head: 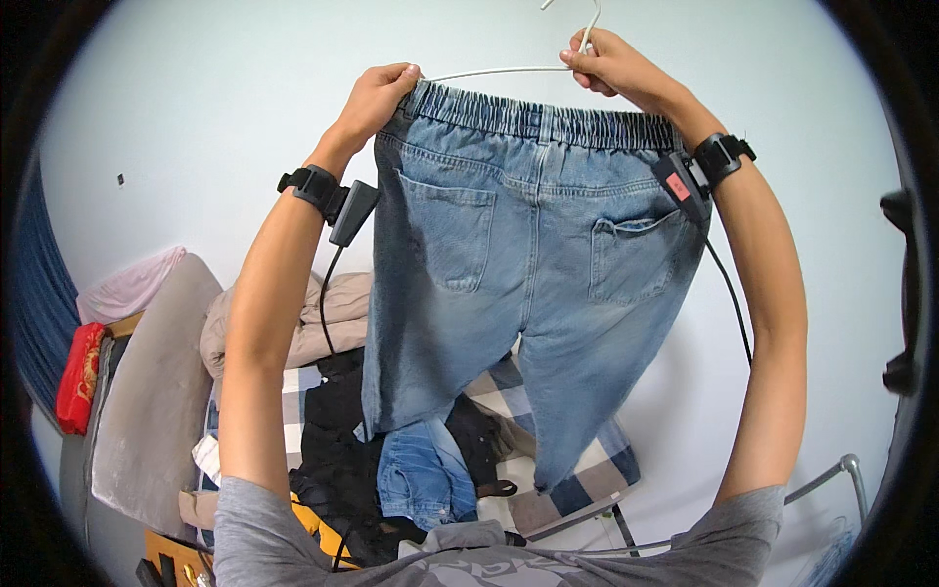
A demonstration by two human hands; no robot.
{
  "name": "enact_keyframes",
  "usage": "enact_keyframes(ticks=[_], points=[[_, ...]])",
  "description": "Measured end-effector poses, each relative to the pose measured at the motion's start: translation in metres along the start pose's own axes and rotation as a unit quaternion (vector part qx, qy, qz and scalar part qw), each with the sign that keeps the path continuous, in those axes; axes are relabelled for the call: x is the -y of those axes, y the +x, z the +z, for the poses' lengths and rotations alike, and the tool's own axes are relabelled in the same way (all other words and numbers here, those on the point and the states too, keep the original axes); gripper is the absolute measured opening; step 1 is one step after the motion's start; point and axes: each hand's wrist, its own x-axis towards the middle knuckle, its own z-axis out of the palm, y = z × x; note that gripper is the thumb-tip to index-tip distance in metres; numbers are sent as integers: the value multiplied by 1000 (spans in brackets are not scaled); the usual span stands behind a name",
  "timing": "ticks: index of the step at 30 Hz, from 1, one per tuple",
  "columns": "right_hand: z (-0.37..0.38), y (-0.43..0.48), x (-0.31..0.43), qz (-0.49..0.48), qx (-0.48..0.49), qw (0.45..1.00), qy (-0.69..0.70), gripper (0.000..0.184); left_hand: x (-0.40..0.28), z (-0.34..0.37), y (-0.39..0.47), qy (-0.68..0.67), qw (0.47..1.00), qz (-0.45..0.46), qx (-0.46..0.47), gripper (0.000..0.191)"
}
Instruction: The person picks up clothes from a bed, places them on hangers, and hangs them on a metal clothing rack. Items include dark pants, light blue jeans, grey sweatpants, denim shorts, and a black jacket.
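Blue denim jeans [543, 213] hang spread out before me, with their back pockets and gathered elastic waistband facing me. At the upper left corner of the waistband, my left hand [389, 92] pinches the cloth together with the end of a white hanger [506, 71]. My right hand [601, 62] grips the hanger near the base of its hook, above the right half of the waistband. The right part of the hanger is hidden behind my hand and the jeans. A black strapped device sits on each of my wrists.
Below is a bed with a checked sheet [579, 477], piled with black clothing [330, 440] and another pair of blue jeans [425, 469]. A beige quilt [337, 312] lies against the white wall. Left stands a grey padded board [150, 396] beside a red package [81, 378]. A metal rail [821, 477] is at lower right.
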Motion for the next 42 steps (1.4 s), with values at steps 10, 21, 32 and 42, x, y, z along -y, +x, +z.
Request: enact_keyframes(ticks=[10, 21, 32, 42], points=[[25, 16, 37, 57, 75, 995, -45, 26, 14, 8, 22, 14, 996, 76, 40, 47], [7, -2, 104, 183, 39, 980, -68, 26, 26, 30, 29, -133, 969, 97, 186, 68], [-7, -95, 261, 259, -20, 801, -539, 47, 18, 85, 45, -392, 904, 58, 159, 53], [17, -108, 380, 461, -129, 788, -386, 37, 0, 117, 52, -507, 824, 6, 252, 57]])
